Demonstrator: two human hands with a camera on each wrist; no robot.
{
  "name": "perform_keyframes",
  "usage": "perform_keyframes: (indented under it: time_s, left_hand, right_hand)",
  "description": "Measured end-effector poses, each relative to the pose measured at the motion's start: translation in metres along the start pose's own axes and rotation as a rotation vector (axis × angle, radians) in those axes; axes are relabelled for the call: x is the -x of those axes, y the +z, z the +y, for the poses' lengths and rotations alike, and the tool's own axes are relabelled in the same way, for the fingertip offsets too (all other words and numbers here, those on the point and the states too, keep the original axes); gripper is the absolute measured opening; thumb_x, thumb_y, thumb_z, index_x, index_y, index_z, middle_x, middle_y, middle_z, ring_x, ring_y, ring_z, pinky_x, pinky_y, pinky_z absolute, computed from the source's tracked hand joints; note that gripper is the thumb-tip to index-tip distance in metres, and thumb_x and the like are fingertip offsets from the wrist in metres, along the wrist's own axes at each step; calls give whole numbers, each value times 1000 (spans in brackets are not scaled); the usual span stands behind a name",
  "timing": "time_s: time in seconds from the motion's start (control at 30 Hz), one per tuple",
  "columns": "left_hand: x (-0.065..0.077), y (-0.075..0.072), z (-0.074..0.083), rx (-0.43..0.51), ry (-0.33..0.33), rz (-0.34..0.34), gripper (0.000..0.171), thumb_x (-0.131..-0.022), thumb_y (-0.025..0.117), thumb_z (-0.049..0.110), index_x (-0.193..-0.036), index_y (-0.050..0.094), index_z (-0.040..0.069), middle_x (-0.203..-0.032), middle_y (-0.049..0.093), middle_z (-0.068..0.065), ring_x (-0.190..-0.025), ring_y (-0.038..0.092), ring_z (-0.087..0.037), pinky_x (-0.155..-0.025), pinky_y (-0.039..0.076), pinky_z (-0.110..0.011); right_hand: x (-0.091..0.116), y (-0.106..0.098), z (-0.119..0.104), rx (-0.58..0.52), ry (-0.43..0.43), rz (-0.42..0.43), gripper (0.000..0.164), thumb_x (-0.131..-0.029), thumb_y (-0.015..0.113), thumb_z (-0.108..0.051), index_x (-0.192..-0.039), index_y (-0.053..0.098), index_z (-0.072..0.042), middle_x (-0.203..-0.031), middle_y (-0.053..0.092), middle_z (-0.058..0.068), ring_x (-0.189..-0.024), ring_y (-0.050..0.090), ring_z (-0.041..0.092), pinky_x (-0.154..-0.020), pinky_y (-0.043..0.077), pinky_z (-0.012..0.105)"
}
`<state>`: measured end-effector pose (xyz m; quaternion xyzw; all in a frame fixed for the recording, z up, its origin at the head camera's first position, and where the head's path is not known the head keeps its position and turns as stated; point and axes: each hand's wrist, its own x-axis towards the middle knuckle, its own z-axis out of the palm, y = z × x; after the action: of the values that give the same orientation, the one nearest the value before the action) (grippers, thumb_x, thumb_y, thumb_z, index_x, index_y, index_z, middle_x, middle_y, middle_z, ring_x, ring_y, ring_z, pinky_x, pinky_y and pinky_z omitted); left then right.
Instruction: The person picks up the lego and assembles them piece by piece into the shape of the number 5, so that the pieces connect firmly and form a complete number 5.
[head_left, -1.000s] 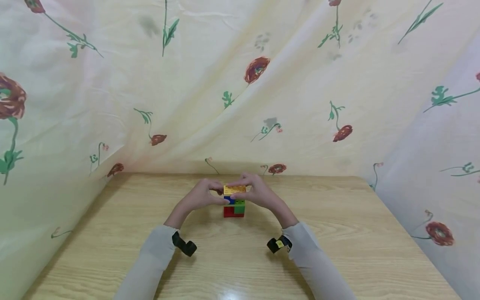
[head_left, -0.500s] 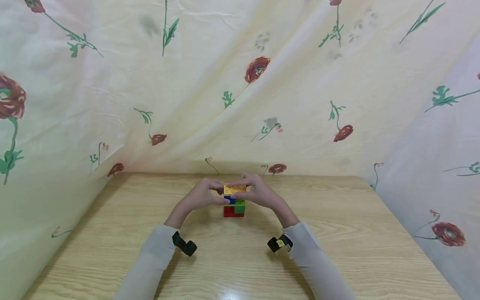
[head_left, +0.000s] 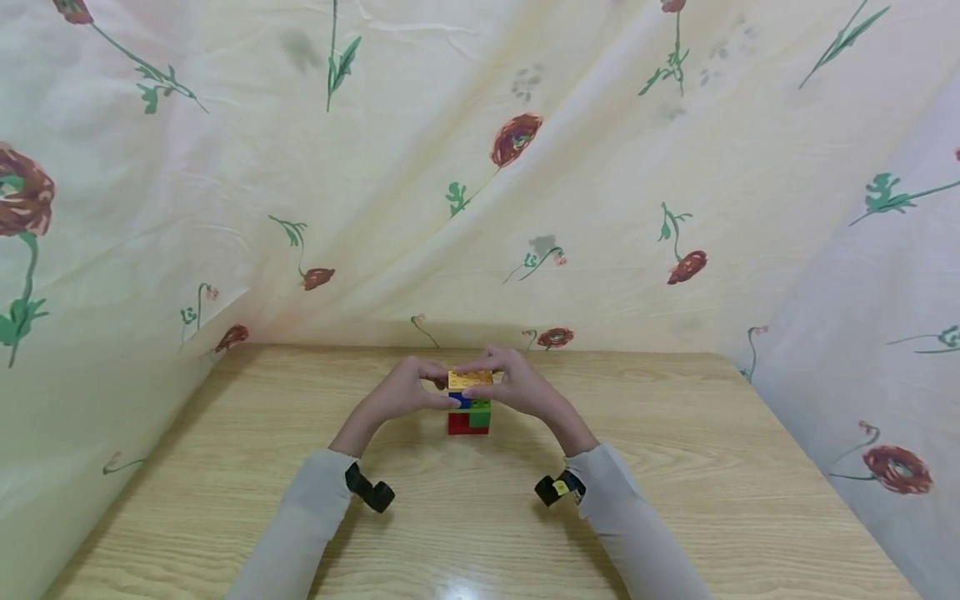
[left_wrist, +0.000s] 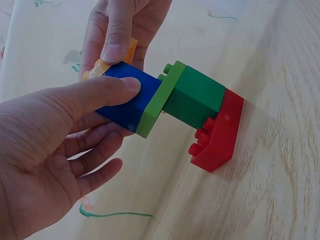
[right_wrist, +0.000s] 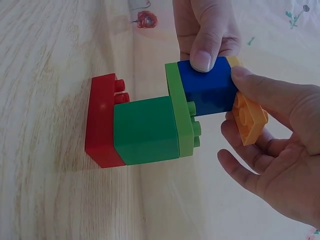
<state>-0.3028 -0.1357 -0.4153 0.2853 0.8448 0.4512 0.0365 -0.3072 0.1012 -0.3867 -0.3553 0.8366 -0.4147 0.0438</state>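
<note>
A small tower of toy bricks stands on the table. Its base is a flat red brick (left_wrist: 222, 135), with a dark green block (right_wrist: 146, 131) at one end. Over that block lies a thin light green brick (right_wrist: 180, 115), which bears a blue block (right_wrist: 212, 90) at its opposite end. An orange brick (head_left: 470, 379) forms the top, jutting out past the blue one. My left hand (head_left: 401, 390) pinches the blue block, thumb on its near face. With thumb and fingers, my right hand (head_left: 525, 385) grips the orange brick; the thumb tip lies at its seam with the blue block.
The wooden table (head_left: 465, 542) spreads out around the tower. A flowered cloth (head_left: 420, 167) hangs behind the table and along both sides. Dark wrist cameras sit on both wrists, the left camera (head_left: 371, 492) and the right camera (head_left: 553, 490).
</note>
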Motion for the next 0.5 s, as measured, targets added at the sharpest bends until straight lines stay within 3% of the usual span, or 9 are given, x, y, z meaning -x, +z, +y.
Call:
perform_keyframes:
  time_s: [0.5]
  left_hand:
    - [-1,1,1,-5,-27,-3,25,-86,84,23,-108,80,11,-107,76,-4,-100,64,-18,-89,53,-37]
  right_hand:
    - [0,0,2,5,-4,12,35,-89,79,-19,-123,75,-12,-90,59,6,-78,44,19,-65,38,24]
